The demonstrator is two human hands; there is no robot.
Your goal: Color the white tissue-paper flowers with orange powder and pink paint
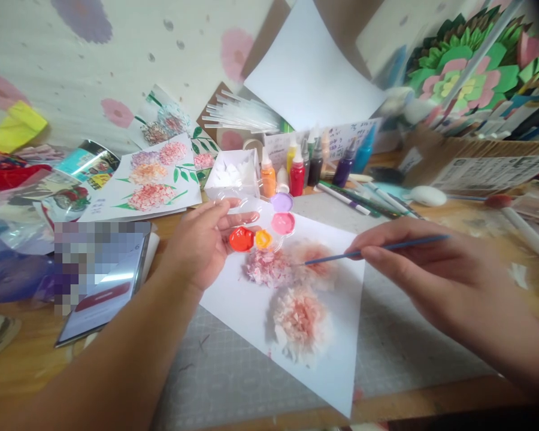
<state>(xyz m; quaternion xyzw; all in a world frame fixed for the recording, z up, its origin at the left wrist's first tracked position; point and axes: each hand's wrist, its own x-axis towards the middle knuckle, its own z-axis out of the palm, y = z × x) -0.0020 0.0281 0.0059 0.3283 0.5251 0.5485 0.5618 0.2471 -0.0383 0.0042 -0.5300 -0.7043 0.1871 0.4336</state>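
Observation:
In my left hand (211, 239) is a clear plastic paint palette (275, 242), with red, orange, pink and lilac paint in its wells. My right hand (413, 269) pinches a thin blue paintbrush (372, 246); its tip points left, near the flowers and just below the palette. Whether the tip touches a flower I cannot tell. Beneath lies a white sheet of paper (341, 371) bearing three ruffled flowers: a pink-purple one (269, 269), a blurred peach one (321, 266) and a cream one with a reddish middle (300, 320). The palette hangs over the paper's upper part.
Several paint bottles (297, 173) stand behind the paper, beside a white box (233, 170). Pens (345, 199) lie to their right. A finished flower picture (150, 173) and a phone (103, 293) are at left. A grey cutting mat (233, 371) covers the table's middle.

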